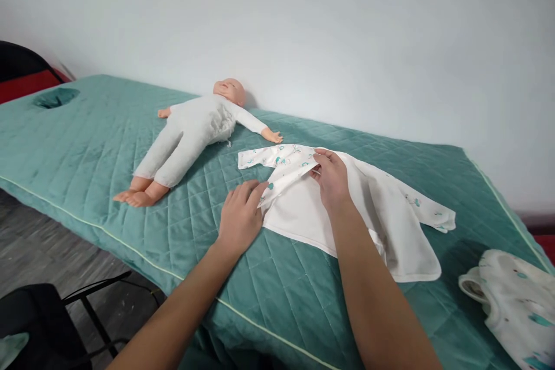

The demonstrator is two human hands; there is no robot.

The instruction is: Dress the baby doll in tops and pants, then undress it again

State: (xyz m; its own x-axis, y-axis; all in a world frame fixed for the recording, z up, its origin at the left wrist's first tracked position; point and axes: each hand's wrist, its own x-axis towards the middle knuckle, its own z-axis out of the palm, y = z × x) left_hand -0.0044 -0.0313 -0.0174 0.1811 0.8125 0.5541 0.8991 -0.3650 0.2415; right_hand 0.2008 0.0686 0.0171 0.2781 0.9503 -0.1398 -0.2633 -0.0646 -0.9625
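Observation:
A white baby shirt (299,208) with a small green print lies spread on the green quilted cover, its plain inner side partly showing. My left hand (243,208) pinches the front edge at the shirt's left side, near the lower corner. Higher up, by the neckline, my right hand (332,179) grips the same turned edge between thumb and fingers. One sleeve points left and the other stretches out to the right. Beyond my left hand a baby doll (191,127) in a white cloth body lies on its back, one arm reaching toward the shirt.
The bed's green quilted cover (151,231) runs up to a white wall (347,58). A folded printed cloth (520,306) lies at the right corner. At lower left stands a black chair (39,324) on the floor. The bed has a round hole (56,97) at its far left.

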